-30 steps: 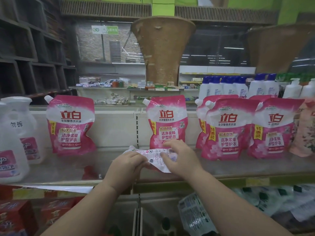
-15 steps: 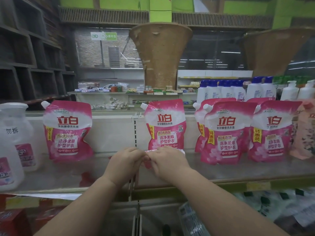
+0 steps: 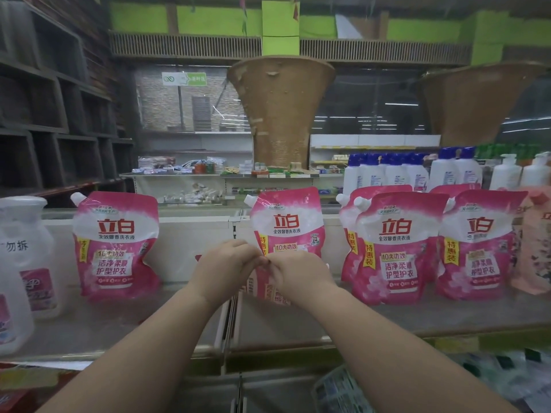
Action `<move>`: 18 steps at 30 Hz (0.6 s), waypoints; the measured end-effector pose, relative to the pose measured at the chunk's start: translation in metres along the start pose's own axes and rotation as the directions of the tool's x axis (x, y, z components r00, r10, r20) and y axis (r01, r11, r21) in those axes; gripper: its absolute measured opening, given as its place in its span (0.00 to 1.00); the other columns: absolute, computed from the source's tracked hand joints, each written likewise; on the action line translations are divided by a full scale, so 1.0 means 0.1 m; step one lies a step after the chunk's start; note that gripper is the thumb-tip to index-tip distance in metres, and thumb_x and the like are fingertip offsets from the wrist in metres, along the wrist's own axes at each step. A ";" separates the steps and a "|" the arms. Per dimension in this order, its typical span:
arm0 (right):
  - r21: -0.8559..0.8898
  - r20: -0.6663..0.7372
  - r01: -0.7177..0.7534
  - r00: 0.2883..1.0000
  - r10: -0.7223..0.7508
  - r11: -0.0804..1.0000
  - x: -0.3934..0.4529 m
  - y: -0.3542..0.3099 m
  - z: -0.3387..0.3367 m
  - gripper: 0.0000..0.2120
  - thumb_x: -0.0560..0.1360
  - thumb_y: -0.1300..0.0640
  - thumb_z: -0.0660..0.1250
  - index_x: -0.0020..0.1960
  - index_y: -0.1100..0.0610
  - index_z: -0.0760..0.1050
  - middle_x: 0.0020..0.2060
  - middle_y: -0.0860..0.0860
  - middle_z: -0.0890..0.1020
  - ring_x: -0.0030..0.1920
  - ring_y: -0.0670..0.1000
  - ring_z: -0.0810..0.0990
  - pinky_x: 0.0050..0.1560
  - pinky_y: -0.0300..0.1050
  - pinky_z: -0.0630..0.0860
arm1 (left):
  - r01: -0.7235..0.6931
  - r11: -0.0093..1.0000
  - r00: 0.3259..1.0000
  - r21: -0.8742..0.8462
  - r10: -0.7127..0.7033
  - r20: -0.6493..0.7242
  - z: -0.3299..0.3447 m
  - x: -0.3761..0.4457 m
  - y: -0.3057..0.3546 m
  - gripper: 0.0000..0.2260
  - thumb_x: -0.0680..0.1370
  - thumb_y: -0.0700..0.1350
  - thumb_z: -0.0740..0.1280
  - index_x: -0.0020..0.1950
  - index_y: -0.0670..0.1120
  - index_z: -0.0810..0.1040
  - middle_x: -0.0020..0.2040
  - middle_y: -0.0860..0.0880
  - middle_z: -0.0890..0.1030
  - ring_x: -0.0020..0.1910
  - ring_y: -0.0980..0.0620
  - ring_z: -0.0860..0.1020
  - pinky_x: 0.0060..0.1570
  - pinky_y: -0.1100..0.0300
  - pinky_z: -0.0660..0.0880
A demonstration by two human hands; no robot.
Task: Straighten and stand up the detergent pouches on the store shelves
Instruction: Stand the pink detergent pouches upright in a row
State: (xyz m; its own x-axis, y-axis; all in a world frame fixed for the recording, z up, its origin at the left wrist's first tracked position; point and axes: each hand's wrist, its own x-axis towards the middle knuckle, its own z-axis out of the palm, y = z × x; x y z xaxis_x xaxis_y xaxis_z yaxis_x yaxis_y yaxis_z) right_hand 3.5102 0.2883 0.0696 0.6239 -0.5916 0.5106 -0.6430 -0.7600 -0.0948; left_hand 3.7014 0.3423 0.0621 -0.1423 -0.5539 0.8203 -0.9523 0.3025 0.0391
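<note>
Nearest the camera, both forearms reach over the front edge of the shelf and meet in the middle. The left hand and the right hand sit knuckle to knuckle, fingers curled and clamped on the top edge of a pink pouch — most of it is hidden behind them, and only its lower part shows just below the right hand's fingers. That pouch hangs downward from the fingers, its long axis close to upright, its bottom at or just above the shelf; contact cannot be told. Both hands are equally near it, so the setting-down looks like a two-handed job: lower it straight until the base spreads flat, then let go.

Just behind the fingers stands another pink pouch, upright against the back panel. Well to the left of the fingers stands a single pouch, also upright; to the right, a cluster of pouches — overlapping, some leaning.
</note>
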 end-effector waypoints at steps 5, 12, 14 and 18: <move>0.067 -0.027 -0.025 0.999 0.026 0.997 0.09 0.06 -0.05 0.13 0.87 0.49 0.59 0.48 0.51 0.78 0.43 0.50 0.83 0.43 0.55 0.79 0.42 0.49 0.75 | -0.035 0.997 0.994 0.071 0.042 -0.102 0.05 0.12 0.01 0.17 0.80 0.58 0.64 0.43 0.49 0.87 0.39 0.53 0.83 0.39 0.48 0.81 0.33 0.55 0.78; 0.197 -0.089 -0.071 0.992 0.090 0.978 0.18 0.17 -0.08 0.16 0.88 0.49 0.59 0.49 0.52 0.82 0.41 0.48 0.83 0.43 0.52 0.78 0.37 0.46 0.66 | -0.085 0.987 0.985 0.134 0.104 -0.137 0.05 0.36 0.01 0.18 0.79 0.57 0.66 0.46 0.46 0.88 0.44 0.48 0.86 0.47 0.43 0.84 0.42 0.51 0.82; 0.225 -0.113 -0.076 0.988 0.104 0.971 0.19 0.18 -0.05 0.15 0.88 0.50 0.60 0.51 0.52 0.83 0.41 0.47 0.83 0.42 0.51 0.78 0.36 0.44 0.65 | -0.027 0.991 0.987 0.129 0.047 -0.152 0.03 0.36 0.00 0.20 0.79 0.60 0.66 0.52 0.45 0.88 0.50 0.47 0.87 0.54 0.43 0.84 0.48 0.50 0.82; 0.264 -0.120 -0.102 0.983 0.137 0.959 0.22 0.22 -0.03 0.15 0.87 0.48 0.60 0.52 0.51 0.84 0.44 0.47 0.85 0.44 0.50 0.81 0.38 0.42 0.71 | 0.089 0.995 0.956 0.049 -0.072 -0.284 -0.05 0.28 -0.06 0.19 0.80 0.57 0.69 0.62 0.45 0.86 0.63 0.46 0.85 0.68 0.44 0.78 0.68 0.46 0.75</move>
State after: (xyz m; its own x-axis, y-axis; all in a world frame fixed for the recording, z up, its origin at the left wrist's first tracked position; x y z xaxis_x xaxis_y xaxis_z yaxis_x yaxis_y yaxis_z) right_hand 3.5081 0.2593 0.0808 0.4717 -0.6538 0.5916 -0.5627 -0.7398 -0.3689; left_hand 3.7042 0.3286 0.0874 0.0093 -0.3307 0.9437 -0.9732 0.2138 0.0845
